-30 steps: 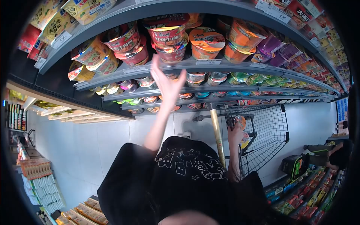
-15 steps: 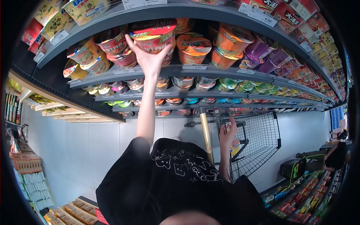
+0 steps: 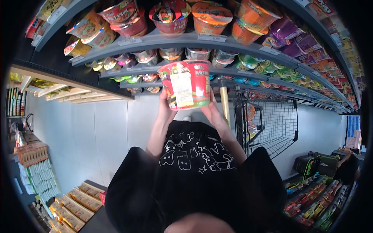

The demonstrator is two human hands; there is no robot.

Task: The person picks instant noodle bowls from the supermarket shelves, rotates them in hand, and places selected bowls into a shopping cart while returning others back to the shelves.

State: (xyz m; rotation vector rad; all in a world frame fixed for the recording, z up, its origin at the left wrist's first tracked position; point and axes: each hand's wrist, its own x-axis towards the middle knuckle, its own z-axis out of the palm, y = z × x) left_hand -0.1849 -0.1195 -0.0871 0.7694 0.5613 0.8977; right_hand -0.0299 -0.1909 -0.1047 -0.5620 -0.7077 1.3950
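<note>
A large red noodle tub (image 3: 186, 84) with a pale label panel is held up in front of my chest, its side facing me. My left hand (image 3: 166, 104) grips it at the left side, fingers partly hidden behind it. On the right side my right hand (image 3: 213, 110) holds it too. Above, on the shelf (image 3: 155, 42), a single red tub (image 3: 169, 17) stands beside an orange tub (image 3: 211, 19), with stacked red tubs (image 3: 123, 17) to the left.
A black wire shopping cart (image 3: 272, 124) with some packages stands to the right, near a pale-gold pole (image 3: 224, 101). Another person (image 3: 347, 167) is at the far right, by a dark basket (image 3: 306, 166). Packaged goods (image 3: 79, 202) sit at lower left.
My left hand has taken the top red tub off its stack and brought it down toward me. My right hand has left the cart's side and now holds the tub too.
</note>
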